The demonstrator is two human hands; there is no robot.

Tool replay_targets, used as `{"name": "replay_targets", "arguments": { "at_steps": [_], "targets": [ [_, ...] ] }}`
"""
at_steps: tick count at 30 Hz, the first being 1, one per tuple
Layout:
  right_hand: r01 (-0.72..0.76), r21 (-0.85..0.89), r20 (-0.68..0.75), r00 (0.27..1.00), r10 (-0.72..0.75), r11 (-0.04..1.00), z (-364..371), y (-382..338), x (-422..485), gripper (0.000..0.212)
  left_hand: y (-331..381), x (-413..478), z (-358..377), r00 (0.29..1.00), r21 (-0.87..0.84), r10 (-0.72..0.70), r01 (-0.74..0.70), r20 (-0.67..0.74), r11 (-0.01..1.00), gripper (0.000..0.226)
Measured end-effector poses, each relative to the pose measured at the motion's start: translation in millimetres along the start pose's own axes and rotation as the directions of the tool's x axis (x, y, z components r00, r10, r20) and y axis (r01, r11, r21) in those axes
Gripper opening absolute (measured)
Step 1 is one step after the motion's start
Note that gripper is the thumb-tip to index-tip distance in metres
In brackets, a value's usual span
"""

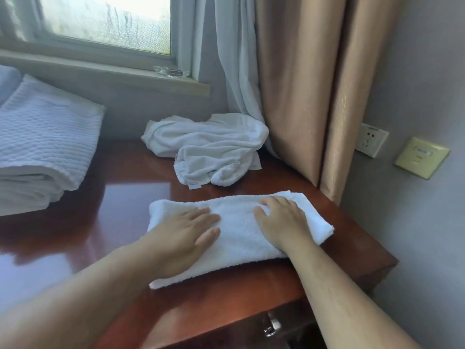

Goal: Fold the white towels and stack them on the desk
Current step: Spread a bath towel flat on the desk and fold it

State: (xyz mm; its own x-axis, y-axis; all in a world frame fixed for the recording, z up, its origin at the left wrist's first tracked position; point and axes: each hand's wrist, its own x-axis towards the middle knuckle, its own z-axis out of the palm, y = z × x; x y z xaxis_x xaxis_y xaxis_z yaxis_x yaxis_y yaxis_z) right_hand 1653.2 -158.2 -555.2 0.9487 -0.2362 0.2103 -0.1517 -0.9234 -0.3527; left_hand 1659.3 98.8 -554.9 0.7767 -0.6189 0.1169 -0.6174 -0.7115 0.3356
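Head view showed left hand (182, 231) and right hand (283, 220), fingers released and flat, pressing the folded white terry towel (241, 233) onto the glossy reddish wooden bench (125, 197), probably to smooth its creases.

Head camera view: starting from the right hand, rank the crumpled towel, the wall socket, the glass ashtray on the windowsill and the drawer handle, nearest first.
Measured from the right hand, as the head view shows it:
1. Crumpled towel, just behind the hand on the desk.
2. Drawer handle below the desk edge and wall socket to the right: too close to call.
3. Glass ashtray, far back on the windowsill.
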Motion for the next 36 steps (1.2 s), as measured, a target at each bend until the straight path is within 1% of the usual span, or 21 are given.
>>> {"name": "replay_targets", "arguments": {
  "at_steps": [2, 4, 6, 7, 9, 10, 12, 14, 15, 17, 18, 20, 23, 25, 26, 28, 29, 32, 33, 34, 36],
  "targets": [
    [0.013, -0.013, -0.032, 0.999, -0.013, 1.000, -3, -3, -3, 0.042, -14, -14, -11, 0.998, 0.025, 0.052, -0.052, -0.017, 0.998, 0.047],
    [0.014, -0.146, -0.114, 0.993, -0.031, 0.989, -3, -18, -9, 0.035, -27, -33, -17, 0.998, 0.059, 0.068, -0.068, 0.002, 0.996, 0.046],
    [0.045, -0.232, -0.138, 0.987, -0.079, 0.972, 2, -47, -19, 0.025, -34, -52, -20, 0.999, 0.052, 0.047, -0.047, 0.008, 0.998, 0.047],
    [0.088, -0.194, -0.117, 0.987, -0.112, 0.977, 5, -64, -24, 0.023, -37, -61, -22, 1.000, 0.037, 0.027, -0.027, 0.002, 0.999, 0.046],
    [0.167, 0.022, -0.030, 0.986, -0.166, 0.986, 11, -100, -35, 0.021, -43, -80, -30, 1.000, -0.001, -0.018, 0.018, -0.024, 1.000, 0.044],
    [0.205, 0.130, 0.008, 0.978, -0.207, 0.970, 14, -118, -45, 0.019, -47, -92, -34, 0.998, -0.010, -0.048, 0.047, -0.045, 0.999, 0.043],
    [0.339, 0.251, 0.017, 0.935, -0.355, 0.907, 19, -150, -71, 0.015, -53, -123, -46, 0.992, 0.018, -0.087, 0.089, -0.094, 0.996, 0.048],
    [0.511, 0.275, -0.006, 0.848, -0.530, 0.814, 27, -174, -102, 0.011, -56, -157, -55, 0.987, 0.056, -0.079, 0.087, -0.137, 0.995, 0.051],
    [0.579, 0.278, -0.017, 0.801, -0.599, 0.767, 32, -183, -115, 0.011, -57, -174, -58, 0.984, 0.057, -0.078, 0.088, -0.159, 0.994, 0.044],
    [0.653, 0.310, -0.056, 0.738, -0.672, 0.691, 40, -194, -133, 0.012, -60, -204, -62, 0.978, 0.047, -0.086, 0.096, -0.190, 0.994, 0.030],
    [0.673, 0.339, -0.081, 0.717, -0.692, 0.658, 43, -197, -140, 0.010, -61, -218, -63, 0.977, 0.046, -0.085, 0.096, -0.195, 0.994, 0.030],
    [0.717, 0.369, -0.139, 0.672, -0.728, 0.591, 47, -200, -147, 0.003, -61, -240, -64, 0.981, 0.091, -0.060, 0.078, -0.186, 0.993, 0.040],
    [0.759, 0.386, -0.151, 0.613, -0.775, 0.525, 48, -200, -151, 0.015, -63, -269, -59, 0.996, 0.104, -0.030, 0.039, -0.089, 0.994, 0.072],
    [0.769, 0.366, -0.133, 0.601, -0.788, 0.524, 46, -200, -153, 0.023, -65, -281, -54, 0.998, 0.126, -0.039, 0.044, -0.045, 0.991, 0.091],
    [0.777, 0.342, -0.128, 0.596, -0.793, 0.528, 45, -198, -155, 0.025, -65, -283, -50, 0.998, 0.172, -0.034, 0.043, -0.056, 0.984, 0.094],
    [0.801, 0.310, -0.094, 0.561, -0.822, 0.511, 42, -188, -162, 0.031, -63, -283, -43, 0.992, 0.245, -0.023, 0.054, -0.127, 0.968, 0.085],
    [0.815, 0.301, -0.047, 0.532, -0.846, 0.495, 42, -180, -167, 0.040, -61, -283, -40, 0.985, 0.259, -0.024, 0.068, -0.170, 0.963, 0.078],
    [0.875, 0.186, 0.100, 0.436, -0.894, 0.447, 42, -159, -182, 0.088, -57, -283, -36, 0.950, 0.170, -0.052, 0.109, -0.308, 0.979, 0.058],
    [0.886, 0.133, 0.106, 0.432, -0.896, 0.444, 44, -156, -186, 0.096, -56, -282, -37, 0.936, 0.110, -0.067, 0.112, -0.346, 0.988, 0.052],
    [0.885, 0.099, 0.080, 0.449, -0.890, 0.456, 46, -156, -191, 0.098, -55, -282, -41, 0.928, 0.075, -0.071, 0.105, -0.366, 0.992, 0.047],
    [0.858, 0.107, -0.054, 0.510, -0.858, 0.503, 50, -162, -199, 0.083, -51, -279, -53, 0.913, 0.093, -0.036, 0.080, -0.407, 0.992, 0.038]
  ]
}}
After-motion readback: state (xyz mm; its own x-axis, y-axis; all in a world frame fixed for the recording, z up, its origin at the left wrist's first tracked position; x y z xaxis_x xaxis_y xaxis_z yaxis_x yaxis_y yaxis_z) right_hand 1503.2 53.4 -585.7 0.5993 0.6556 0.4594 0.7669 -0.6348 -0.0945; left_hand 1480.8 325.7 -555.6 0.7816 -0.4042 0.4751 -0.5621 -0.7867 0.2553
